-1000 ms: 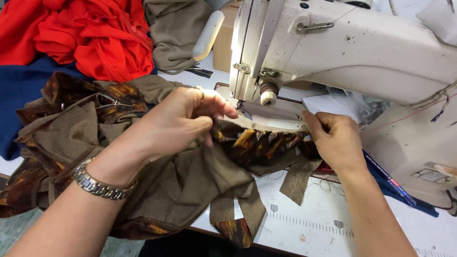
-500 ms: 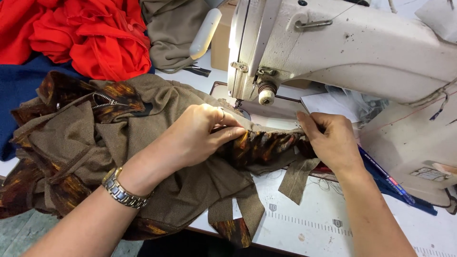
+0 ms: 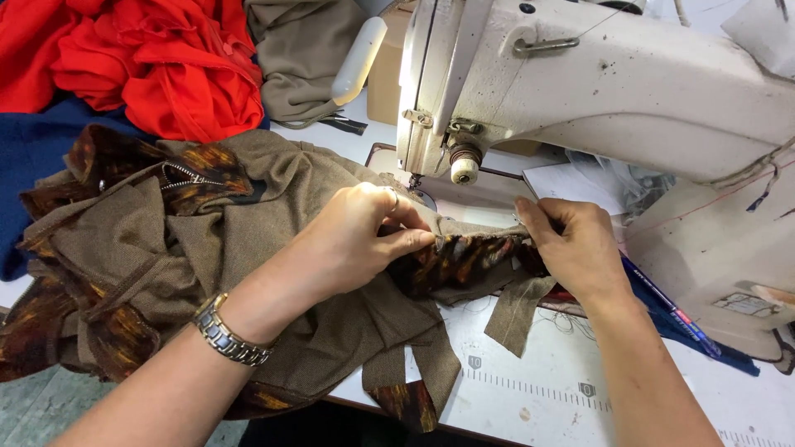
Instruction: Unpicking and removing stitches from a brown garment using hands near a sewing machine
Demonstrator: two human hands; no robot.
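Note:
A brown tweed garment (image 3: 166, 257) with a dark orange-patterned lining and a metal zip lies bunched on the table in front of a white sewing machine (image 3: 580, 91). My left hand (image 3: 364, 236), with a metal watch on its wrist, pinches a fold of the garment just in front of the needle area. My right hand (image 3: 571, 248) grips the same edge of the fabric to the right of the needle, with the patterned lining stretched between both hands. A loose brown strip (image 3: 517, 306) hangs below my right hand.
Red cloth (image 3: 149, 58) and blue cloth (image 3: 33, 157) are piled at the back left, with olive fabric (image 3: 298, 58) behind. A blue pen (image 3: 662, 302) and a sheet of paper (image 3: 563, 182) lie under the machine arm. A printed ruler scale (image 3: 530, 385) runs along the table's front edge.
My left hand has slid down and to the right along the fabric, closer to the needle. The right hand has held its place on the edge.

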